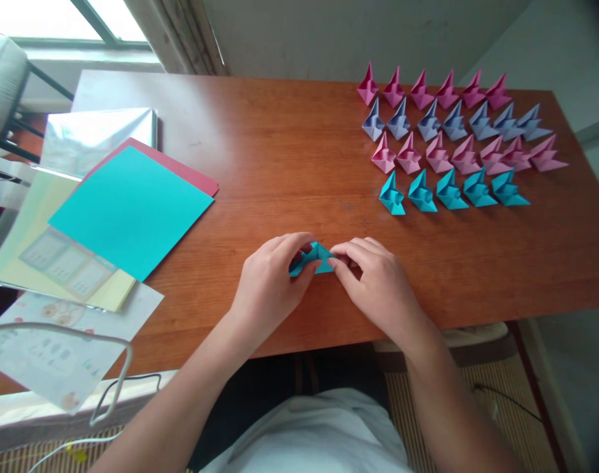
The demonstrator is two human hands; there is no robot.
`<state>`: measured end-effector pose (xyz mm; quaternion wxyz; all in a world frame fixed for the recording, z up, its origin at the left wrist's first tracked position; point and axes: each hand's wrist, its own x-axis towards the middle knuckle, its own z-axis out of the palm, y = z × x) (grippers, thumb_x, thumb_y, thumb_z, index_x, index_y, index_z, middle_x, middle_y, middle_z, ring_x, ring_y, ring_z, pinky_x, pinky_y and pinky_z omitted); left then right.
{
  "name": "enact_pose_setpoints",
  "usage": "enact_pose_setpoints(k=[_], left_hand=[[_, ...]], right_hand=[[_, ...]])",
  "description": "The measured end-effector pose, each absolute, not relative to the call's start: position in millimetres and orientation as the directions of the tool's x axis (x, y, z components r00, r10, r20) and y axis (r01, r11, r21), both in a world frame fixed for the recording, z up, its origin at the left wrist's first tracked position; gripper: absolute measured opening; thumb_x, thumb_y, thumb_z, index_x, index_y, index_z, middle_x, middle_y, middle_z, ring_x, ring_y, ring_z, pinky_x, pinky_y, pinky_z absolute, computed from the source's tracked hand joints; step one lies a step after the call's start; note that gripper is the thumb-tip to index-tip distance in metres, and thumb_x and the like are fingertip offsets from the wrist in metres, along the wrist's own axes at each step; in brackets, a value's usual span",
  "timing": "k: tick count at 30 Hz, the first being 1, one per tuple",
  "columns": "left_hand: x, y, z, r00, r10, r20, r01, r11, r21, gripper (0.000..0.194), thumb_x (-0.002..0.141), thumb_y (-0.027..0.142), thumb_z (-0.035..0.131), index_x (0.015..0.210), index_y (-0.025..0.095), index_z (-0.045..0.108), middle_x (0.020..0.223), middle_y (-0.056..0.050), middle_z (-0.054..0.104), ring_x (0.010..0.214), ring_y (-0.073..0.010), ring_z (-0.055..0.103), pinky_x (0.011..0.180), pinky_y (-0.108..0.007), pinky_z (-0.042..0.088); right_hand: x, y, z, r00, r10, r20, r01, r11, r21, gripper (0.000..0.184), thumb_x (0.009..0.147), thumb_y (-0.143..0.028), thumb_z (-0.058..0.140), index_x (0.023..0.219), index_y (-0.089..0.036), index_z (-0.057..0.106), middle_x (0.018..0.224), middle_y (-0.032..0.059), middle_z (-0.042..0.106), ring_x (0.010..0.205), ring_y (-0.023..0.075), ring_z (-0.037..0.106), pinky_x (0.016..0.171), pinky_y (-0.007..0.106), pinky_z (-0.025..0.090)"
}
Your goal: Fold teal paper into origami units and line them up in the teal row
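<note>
A small folded piece of turquoise paper (321,253) is held between my two hands, just above the front part of the table. My left hand (278,268) grips its left side, thumb in front and fingers behind. At its right corner, my right hand (371,266) pinches the paper between thumb and fingertips. The left end of the fold is partly hidden by my left fingers. Beyond my right hand stands a row of turquoise origami pieces (451,190), each with a raised point.
Behind that row are pink origami pieces (438,154), lilac ones (429,120) and magenta ones (421,90). On the left, turquoise sheets (132,210) lie over a red sheet (181,164), a yellow packet (14,230) and a printed white sheet (48,348). The wooden table (280,151) ends close to my body.
</note>
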<state>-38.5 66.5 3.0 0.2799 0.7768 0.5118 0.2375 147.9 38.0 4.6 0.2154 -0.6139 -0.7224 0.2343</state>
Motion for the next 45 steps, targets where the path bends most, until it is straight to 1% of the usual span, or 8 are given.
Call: enact_pose_setpoints(k=[7, 12, 18, 22, 27, 31, 36, 45], left_hand=[[-35.6, 66.1, -0.1, 0.335, 0.939, 0.079, 0.724, -0.31, 0.616, 0.038, 0.089, 0.018, 0.068, 0.126, 0.021, 0.062, 0.096, -0.001, 0.079, 0.079, -0.0154, 0.072, 0.071, -0.025, 0.053], [-36.3, 64.9, -1.1, 0.32, 0.943, 0.087, 0.719, -0.302, 0.626, 0.037, 0.089, 0.017, 0.066, 0.126, 0.021, 0.063, 0.098, -0.001, 0.079, 0.081, -0.0153, 0.073, 0.072, -0.025, 0.054], [-36.6, 64.0, -1.6, 0.32, 0.939, 0.125, 0.677, -0.318, 0.664, 0.026, 0.092, 0.017, 0.061, 0.117, 0.019, 0.067, 0.104, -0.004, 0.076, 0.088, -0.0166, 0.072, 0.074, -0.026, 0.056], [-39.4, 62.5, -2.0, 0.337, 0.932, 0.136, 0.681, -0.341, 0.648, 0.024, 0.094, 0.018, 0.059, 0.117, 0.02, 0.066, 0.11, -0.006, 0.074, 0.093, -0.018, 0.072, 0.078, -0.028, 0.057], [-42.9, 57.5, -0.2, 0.381, 0.907, 0.182, 0.707, -0.412, 0.575, 0.023, 0.098, 0.02, 0.055, 0.119, 0.02, 0.065, 0.113, -0.007, 0.075, 0.099, -0.0207, 0.071, 0.084, -0.032, 0.058], [-42.7, 45.8, 2.4, 0.473, 0.845, 0.251, 0.728, -0.535, 0.428, 0.027, 0.099, 0.016, 0.051, 0.122, 0.015, 0.065, 0.125, -0.012, 0.072, 0.11, -0.0253, 0.067, 0.096, -0.039, 0.057], [-40.5, 30.0, 1.3, 0.575, 0.79, 0.212, 0.737, -0.613, 0.284, 0.035, 0.096, 0.013, 0.053, 0.13, 0.009, 0.063, 0.141, -0.016, 0.065, 0.123, -0.0309, 0.061, 0.101, -0.044, 0.055], [-36.5, 24.6, 3.8, 0.598, 0.779, 0.187, 0.758, -0.626, 0.182, 0.037, 0.1, 0.023, 0.053, 0.133, 0.011, 0.063, 0.147, -0.015, 0.061, 0.127, -0.0322, 0.061, 0.099, -0.045, 0.052]], right_hand=[[145.4, 41.3, 2.5, -0.106, 0.994, 0.01, 0.793, 0.091, -0.602, 0.011, 0.096, -0.022, 0.064, 0.086, -0.023, 0.066, 0.084, 0.0024, 0.072, 0.083, 0.021, 0.062, 0.076, 0.034, 0.044], [140.4, 44.3, 2.1, -0.065, 0.998, 0.007, 0.819, 0.057, -0.571, 0.016, 0.096, -0.026, 0.065, 0.081, -0.021, 0.065, 0.08, 0.0023, 0.069, 0.081, 0.0206, 0.061, 0.076, 0.034, 0.042], [136.4, 45.4, 0.1, -0.03, 0.999, 0.017, 0.84, 0.034, -0.541, 0.02, 0.096, -0.029, 0.065, 0.077, -0.022, 0.063, 0.078, 0.0024, 0.068, 0.079, 0.0204, 0.06, 0.072, 0.033, 0.04], [135.2, 44.9, 0.3, -0.036, 0.999, 0.022, 0.865, 0.042, -0.5, 0.022, 0.097, -0.031, 0.063, 0.077, -0.023, 0.062, 0.079, 0.0027, 0.068, 0.079, 0.0208, 0.06, 0.068, 0.033, 0.037], [132.6, 44.8, 1.4, -0.032, 0.999, 0.026, 0.889, 0.04, -0.457, 0.021, 0.097, -0.03, 0.063, 0.077, -0.023, 0.061, 0.079, 0.0028, 0.068, 0.08, 0.0213, 0.059, 0.065, 0.033, 0.035], [130.4, 44.4, 3.0, -0.032, 0.999, 0.028, 0.905, 0.041, -0.423, 0.023, 0.098, -0.031, 0.062, 0.076, -0.023, 0.06, 0.079, 0.0036, 0.068, 0.08, 0.0214, 0.059, 0.065, 0.033, 0.034], [129.6, 45.9, 5.2, -0.027, 1.0, -0.001, 0.92, 0.025, -0.39, 0.024, 0.098, -0.03, 0.062, 0.075, -0.023, 0.059, 0.079, 0.0035, 0.069, 0.081, 0.0219, 0.059, 0.064, 0.033, 0.034], [128.2, 47.4, 4.6, -0.021, 1.0, 0.015, 0.923, 0.025, -0.383, 0.023, 0.096, -0.029, 0.064, 0.074, -0.024, 0.06, 0.079, 0.0042, 0.07, 0.08, 0.0226, 0.061, 0.062, 0.033, 0.034]])
